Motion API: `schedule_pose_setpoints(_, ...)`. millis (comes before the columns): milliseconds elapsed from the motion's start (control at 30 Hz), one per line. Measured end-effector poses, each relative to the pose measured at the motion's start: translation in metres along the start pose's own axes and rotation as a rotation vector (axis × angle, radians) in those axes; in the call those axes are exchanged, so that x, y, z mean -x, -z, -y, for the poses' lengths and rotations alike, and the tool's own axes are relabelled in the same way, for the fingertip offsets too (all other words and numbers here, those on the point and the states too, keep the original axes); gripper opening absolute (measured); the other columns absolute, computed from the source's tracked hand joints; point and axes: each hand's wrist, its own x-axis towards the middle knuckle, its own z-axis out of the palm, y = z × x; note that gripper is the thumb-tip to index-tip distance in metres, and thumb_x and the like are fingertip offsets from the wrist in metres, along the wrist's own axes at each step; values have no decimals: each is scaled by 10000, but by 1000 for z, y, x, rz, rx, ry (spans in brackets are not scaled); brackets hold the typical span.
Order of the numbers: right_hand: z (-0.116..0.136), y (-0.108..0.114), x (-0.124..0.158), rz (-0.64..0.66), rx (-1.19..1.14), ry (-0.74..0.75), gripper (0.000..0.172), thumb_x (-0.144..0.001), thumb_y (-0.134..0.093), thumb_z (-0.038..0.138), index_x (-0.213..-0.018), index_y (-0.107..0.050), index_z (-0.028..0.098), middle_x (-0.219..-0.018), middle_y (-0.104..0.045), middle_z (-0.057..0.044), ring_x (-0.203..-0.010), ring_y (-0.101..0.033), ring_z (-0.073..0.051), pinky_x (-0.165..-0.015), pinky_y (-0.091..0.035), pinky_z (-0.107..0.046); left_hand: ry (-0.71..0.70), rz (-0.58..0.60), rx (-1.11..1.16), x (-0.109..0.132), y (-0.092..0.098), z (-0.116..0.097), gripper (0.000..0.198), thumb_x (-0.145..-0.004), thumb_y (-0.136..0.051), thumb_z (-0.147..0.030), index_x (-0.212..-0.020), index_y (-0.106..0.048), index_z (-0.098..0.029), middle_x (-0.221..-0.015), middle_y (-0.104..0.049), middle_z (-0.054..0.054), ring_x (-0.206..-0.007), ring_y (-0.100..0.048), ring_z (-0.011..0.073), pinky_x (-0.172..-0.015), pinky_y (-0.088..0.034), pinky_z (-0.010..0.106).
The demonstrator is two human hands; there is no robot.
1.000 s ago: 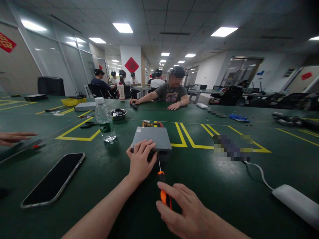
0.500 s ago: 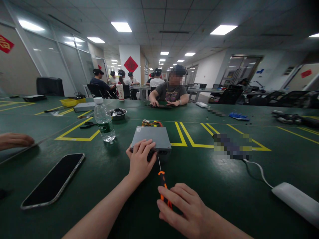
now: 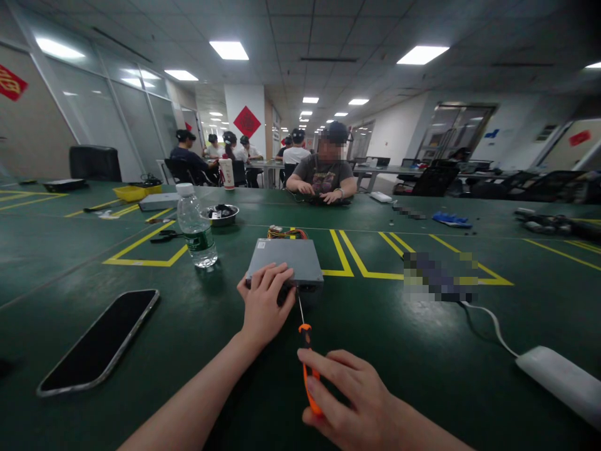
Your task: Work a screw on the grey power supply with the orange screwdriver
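Note:
A grey metal box with coloured wires at its far end lies on the green table in front of me. My left hand rests on its near left corner, fingers curled over the edge, holding it down. My right hand grips the orange handle of a screwdriver. The thin shaft points away from me and its tip touches the box's near face.
A black phone lies at the near left. A water bottle stands left of the box, with a metal bowl behind it. A white device with a cable lies at the right. People sit across the table and further back.
Another person's hand at the far left edge has withdrawn out of view. My right hand shifted its fingers on the screwdriver handle. The person opposite pulled both hands in.

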Motion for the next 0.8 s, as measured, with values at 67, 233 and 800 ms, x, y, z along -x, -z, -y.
schedule_pose_setpoints(67,0,-2,2,-19,-35,-22,120,-921,-438,210,-962,-500,117,-971,-662,-163,-934,-625,-154,-789,-501,-255,2,-7,-4,0,0,0,275,-810,-543,-288,-1084,-556,-303,-1190,-599,13,-1138,-468,248,-885,-253,451)
schedule_pose_setpoints(233,0,-1,0,84,-68,-53,228,-949,-362,263,-1062,-505,127,-1023,-648,-151,-924,-626,-154,-759,-512,-259,4,5,-5,0,2,-2,270,-816,-534,-287,-1085,-555,-303,-1193,-597,15,-1140,-466,249,-885,-249,455)
schedule_pose_setpoints(800,-3,-2,5,55,-31,-36,218,-920,-428,245,-1065,-518,110,-1034,-639,-177,-990,-603,-183,-785,-498,-295,4,-5,-5,0,1,-1,277,-806,-543,-290,-1082,-560,-300,-1184,-602,23,-1130,-472,258,-889,-250,461)
